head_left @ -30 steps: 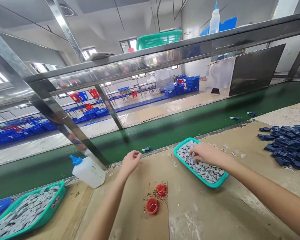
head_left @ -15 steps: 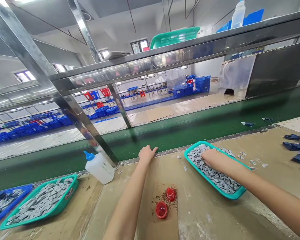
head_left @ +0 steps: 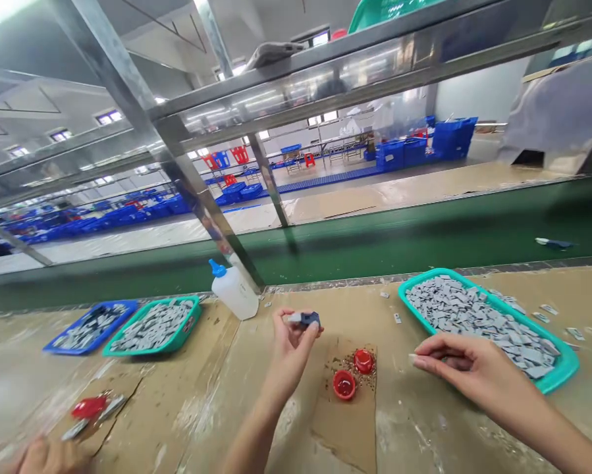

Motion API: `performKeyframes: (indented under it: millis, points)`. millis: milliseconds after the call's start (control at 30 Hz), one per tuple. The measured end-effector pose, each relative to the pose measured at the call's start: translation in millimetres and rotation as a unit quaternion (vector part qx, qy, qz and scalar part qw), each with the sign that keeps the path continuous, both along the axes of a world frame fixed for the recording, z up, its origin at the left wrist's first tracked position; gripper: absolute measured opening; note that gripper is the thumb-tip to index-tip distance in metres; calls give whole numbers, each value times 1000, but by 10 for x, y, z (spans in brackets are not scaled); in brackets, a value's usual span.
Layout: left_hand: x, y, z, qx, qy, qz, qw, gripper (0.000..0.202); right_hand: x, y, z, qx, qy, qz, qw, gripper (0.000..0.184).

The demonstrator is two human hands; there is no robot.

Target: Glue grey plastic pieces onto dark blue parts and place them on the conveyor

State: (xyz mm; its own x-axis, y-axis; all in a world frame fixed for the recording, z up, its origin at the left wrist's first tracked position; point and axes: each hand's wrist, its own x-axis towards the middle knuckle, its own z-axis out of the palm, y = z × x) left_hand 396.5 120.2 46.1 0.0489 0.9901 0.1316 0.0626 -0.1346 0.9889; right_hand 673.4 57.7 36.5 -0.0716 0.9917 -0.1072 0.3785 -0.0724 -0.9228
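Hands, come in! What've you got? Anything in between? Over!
Left hand: holding navy piece with pale end. Right hand: near turquoise tray, apparently pinching small pale piece. Red cups: between hands, on cardboard.

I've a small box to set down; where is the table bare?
Bare: between the red cups and right hand; between left green tray and left hand, nearer than the bottle. Crowded: where the blue tray flanks that green one.

Bench: 2 cups on cardboard strip, ctr. L hand behind & L of cups, part in it; R hand R of cups, before R tray, pcs in tray. Bottle farther back, L of L hand; 2 more trays farther L, pcs in both. Belt behind bench, shelf above.
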Motion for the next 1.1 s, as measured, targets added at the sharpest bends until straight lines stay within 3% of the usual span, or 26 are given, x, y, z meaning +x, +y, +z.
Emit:
performKeyframes:
  millis: [133, 300, 467, 667, 867, 1100]
  points:
    - [-72, -438, 27, -42, -37, 17, 998, 34, -237, 32, -71, -41, 80, 25, 996, 28]
    - [-61, -666, -37, -62, -38, 84, 994, 31, -382, 61, -86, -27, 100, 41, 994, 25]
    - [-83, -755, -176, -120, -89, 117, 982, 36, -492, 125, -176, -40, 115, 12, 993, 28]
    - [-97, -815, -212, -165, -122, 166, 965, 43, -618, 229, -374, -77, 130, -66, 986, 35]
    - [-103, -773, -281, -134, -211, 161, 955, 44, -668, 265, -478, -93, 137, -68, 984, 33]
    - [-46, -765, -211, -181, -204, 185, 944, 46, -652, 280, -497, -103, 159, -69, 979, 31]
